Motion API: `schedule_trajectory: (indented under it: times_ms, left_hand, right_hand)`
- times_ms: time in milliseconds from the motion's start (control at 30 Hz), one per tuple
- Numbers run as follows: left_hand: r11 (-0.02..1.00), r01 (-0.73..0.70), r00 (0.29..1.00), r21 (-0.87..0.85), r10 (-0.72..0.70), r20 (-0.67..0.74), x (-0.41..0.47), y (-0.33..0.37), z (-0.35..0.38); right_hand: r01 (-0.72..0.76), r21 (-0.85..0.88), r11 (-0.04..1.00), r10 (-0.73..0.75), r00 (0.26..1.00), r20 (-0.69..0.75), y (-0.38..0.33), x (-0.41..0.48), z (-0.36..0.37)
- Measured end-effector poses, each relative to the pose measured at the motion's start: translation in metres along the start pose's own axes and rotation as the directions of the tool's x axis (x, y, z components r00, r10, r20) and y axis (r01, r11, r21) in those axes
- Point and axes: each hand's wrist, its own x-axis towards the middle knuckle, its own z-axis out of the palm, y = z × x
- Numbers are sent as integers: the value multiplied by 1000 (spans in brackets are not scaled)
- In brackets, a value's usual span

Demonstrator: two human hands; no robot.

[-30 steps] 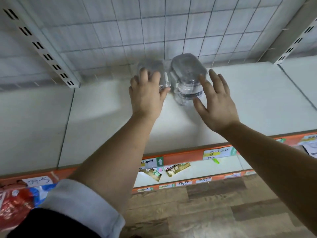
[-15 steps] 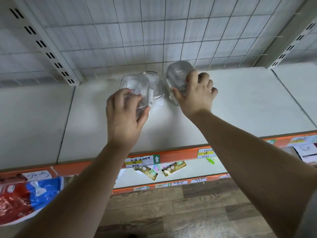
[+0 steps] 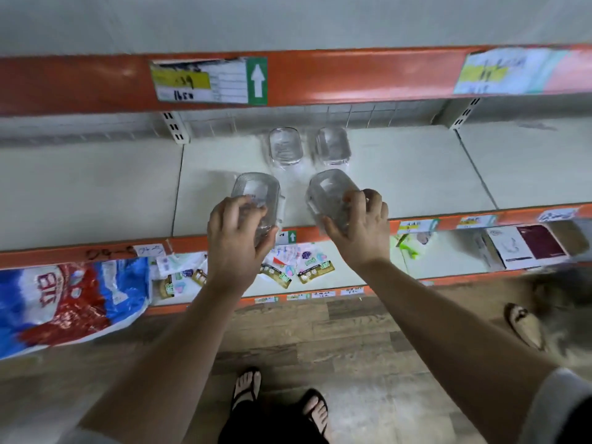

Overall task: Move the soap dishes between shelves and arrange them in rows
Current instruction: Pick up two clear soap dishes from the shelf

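While at the shelf [image 3: 416,168], left hand [image 3: 238,241] and right hand [image 3: 360,232] around clear ribbed dishes [image 3: 256,190] [image 3: 330,190].

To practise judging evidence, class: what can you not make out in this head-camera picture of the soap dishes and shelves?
Head view throughout.
Near ends of the left held dish and right held dish: covered by the left grip and right grip.
Price label writing: blurred.
Red and blue bag: cut off by the left edge.
Whether those dishes touch the shelf: unclear.
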Motion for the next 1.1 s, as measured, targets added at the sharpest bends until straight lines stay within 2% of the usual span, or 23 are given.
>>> schedule_trajectory:
  times_ms: [167, 300, 500, 733, 833, 933, 1033, 1100]
  left_hand:
    - [998, 52, 999, -24, -52, -6, -23, 29, -67]
    - [998, 57, 995, -29, -59, -81, -36, 54, -116]
    - [999, -37, 973, -36, 28, -229, -42, 71, -174]
    - [999, 11, 936, 38, 3, -353, -9, 49, -224]
    - [996, -23, 928, 88, 54, -368, 17, 26, -249]
    - [993, 15, 945, 114, 23, -328, 43, -4, -267]
    - [993, 108, 960, 45, -92, -265, 60, -35, -281]
    - [992, 124, 967, 21, -116, -225, 69, -58, -292]
  right_hand:
    - [-8, 71, 997, 8, 1000, 1, -27, -42, -55]
    - [37, 173, 984, -32, 999, -31, -48, -67, -90]
    - [184, 266, 946, -159, 981, -113, -82, -90, -133]
    - [363, 277, 890, -294, 919, -261, -118, -50, -164]
    - [418, 266, 868, -340, 893, -295, -142, -14, -178]
    - [439, 246, 864, -386, 892, -234, -169, 22, -186]
    - [382, 162, 910, -371, 924, -93, -198, 52, -182]
    - [366, 88, 926, -365, 931, -25, -219, 65, -175]
